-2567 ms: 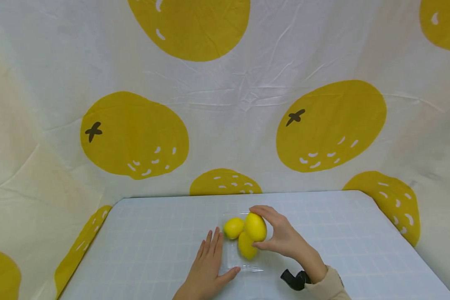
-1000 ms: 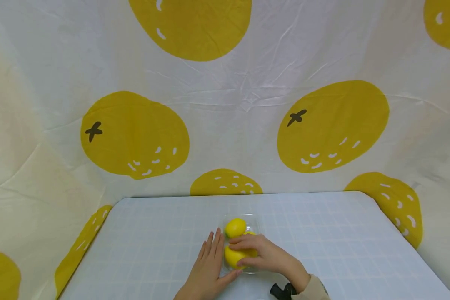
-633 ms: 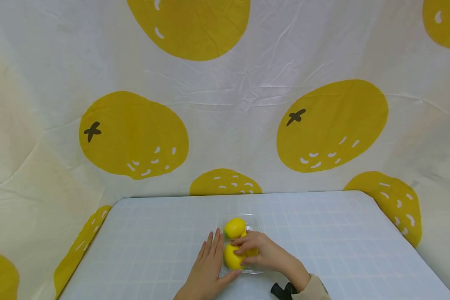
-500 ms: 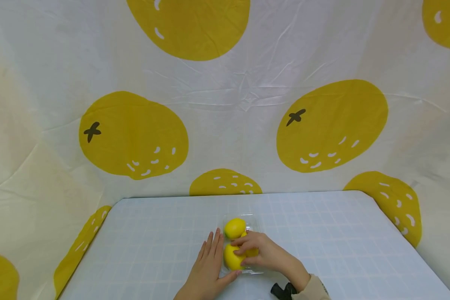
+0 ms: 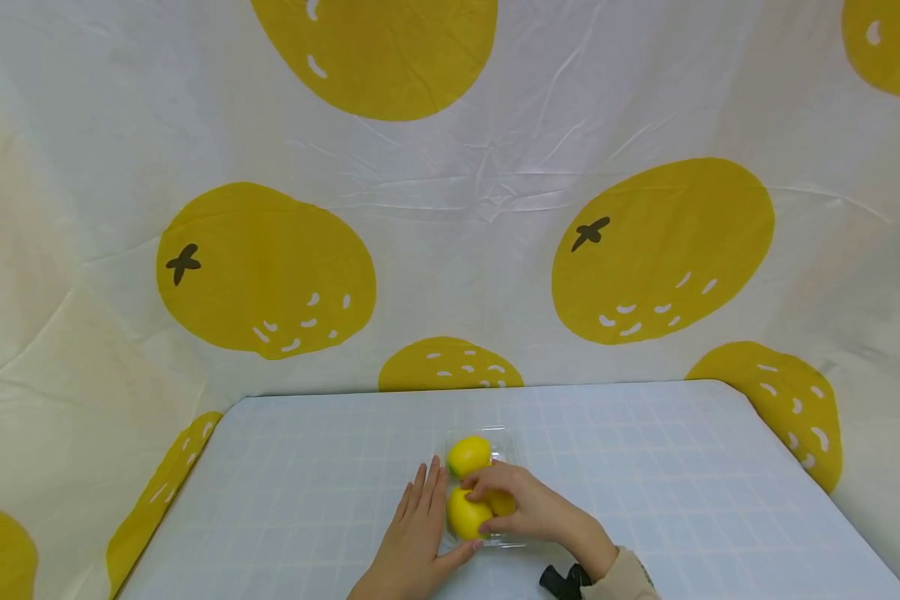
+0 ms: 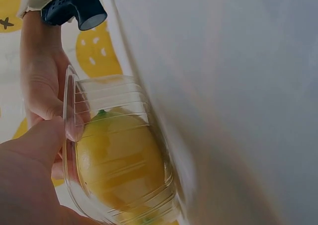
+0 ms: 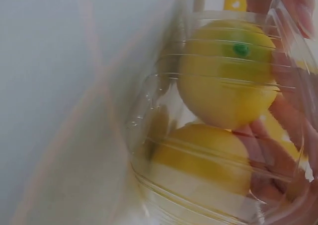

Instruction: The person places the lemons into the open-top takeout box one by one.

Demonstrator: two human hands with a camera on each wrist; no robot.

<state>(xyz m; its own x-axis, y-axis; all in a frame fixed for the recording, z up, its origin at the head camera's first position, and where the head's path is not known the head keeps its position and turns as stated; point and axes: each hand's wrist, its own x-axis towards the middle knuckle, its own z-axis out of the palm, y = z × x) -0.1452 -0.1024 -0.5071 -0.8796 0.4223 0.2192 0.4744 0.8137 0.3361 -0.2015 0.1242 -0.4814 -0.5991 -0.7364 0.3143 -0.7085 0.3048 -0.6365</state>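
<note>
A clear plastic container holds three lemons: a far lemon, a near lemon and a right-hand lemon partly covered by a hand. My right hand reaches in from the right, thumb and curled fingers gripping the near lemon. Along the container's left side lies my left hand, fingers straight, thumb at the near rim. In the left wrist view a lemon with a green tip shows through the ribbed wall. Two lemons, an upper one among them, show in the right wrist view.
The table wears a pale blue checked cloth. White curtains printed with yellow fruit hang behind and on both sides. A black wrist device sits by the beige right sleeve.
My right hand has brought a lemon from above the container down to its near left part. Over the last half second its fingers shift only slightly there. The left hand stays in place.
</note>
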